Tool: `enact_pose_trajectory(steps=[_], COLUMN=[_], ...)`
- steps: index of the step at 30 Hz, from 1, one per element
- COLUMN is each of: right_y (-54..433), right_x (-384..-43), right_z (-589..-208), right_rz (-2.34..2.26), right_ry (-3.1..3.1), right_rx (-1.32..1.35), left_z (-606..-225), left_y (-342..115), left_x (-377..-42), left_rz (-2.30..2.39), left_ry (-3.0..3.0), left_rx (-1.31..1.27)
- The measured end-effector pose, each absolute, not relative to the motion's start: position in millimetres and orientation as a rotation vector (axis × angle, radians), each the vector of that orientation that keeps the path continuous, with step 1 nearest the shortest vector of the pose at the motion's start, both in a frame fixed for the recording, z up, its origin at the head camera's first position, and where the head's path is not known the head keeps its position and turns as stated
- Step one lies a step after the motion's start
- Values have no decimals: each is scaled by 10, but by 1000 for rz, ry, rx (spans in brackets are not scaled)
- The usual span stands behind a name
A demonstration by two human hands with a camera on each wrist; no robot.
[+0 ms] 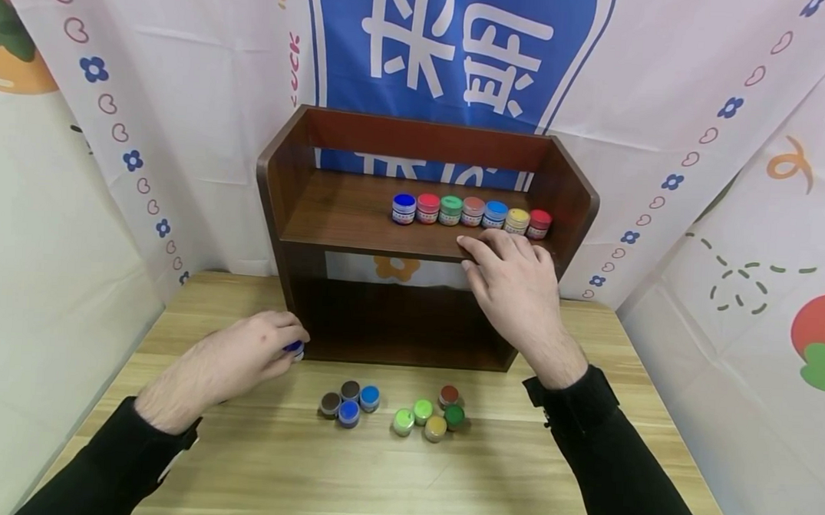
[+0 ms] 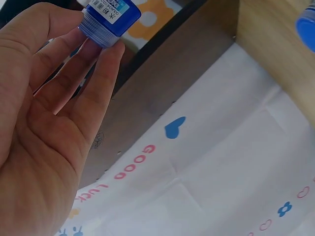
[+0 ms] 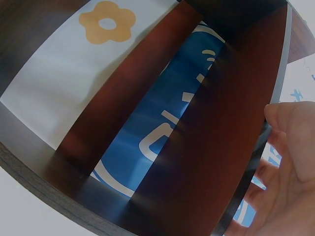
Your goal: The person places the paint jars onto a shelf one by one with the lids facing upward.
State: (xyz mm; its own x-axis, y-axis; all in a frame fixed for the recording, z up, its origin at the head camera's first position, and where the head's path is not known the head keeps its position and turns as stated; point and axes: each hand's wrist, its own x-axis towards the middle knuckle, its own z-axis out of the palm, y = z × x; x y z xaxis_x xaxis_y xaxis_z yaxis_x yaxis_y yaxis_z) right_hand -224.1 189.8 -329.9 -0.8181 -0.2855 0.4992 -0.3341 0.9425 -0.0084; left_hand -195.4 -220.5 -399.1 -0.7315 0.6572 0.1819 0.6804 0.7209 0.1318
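My left hand [image 1: 252,350] is just left of the shelf unit's lower front corner. It holds a small blue paint jar [image 2: 110,17] with a white label by its cap, between thumb and fingertips. My right hand [image 1: 518,281] grips the front edge of the upper shelf board [image 1: 358,228], fingers over the top and thumb below. The right wrist view shows that thumb at the edge, the fingers partly hidden behind the board. Just behind the right fingers, a row of paint jars [image 1: 451,210] in several colours stands along the right part of this board.
On the wooden table, in front of the dark brown shelf unit [image 1: 409,334], stand two clusters of jars. The left one has brown and blue jars [image 1: 349,413]; the right one has green, yellow and red-brown jars [image 1: 436,427]. Printed cloth [image 1: 210,149] hangs behind and beside.
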Motion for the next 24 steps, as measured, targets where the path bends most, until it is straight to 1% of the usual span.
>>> enact_pose_trajectory(steps=[10, 24], right_y=[1892, 1897], right_x=[-2240, -2239], right_z=[-3301, -3300], right_rz=[120, 124], right_ry=[-2595, -2602], right_rx=[430, 431], left_z=[-3800, -3476], left_y=[-2097, -1926], left_x=[-1944, -2019], left_rz=[-270, -245], left_ry=[-2701, -2635], left_rx=[-1098, -1088])
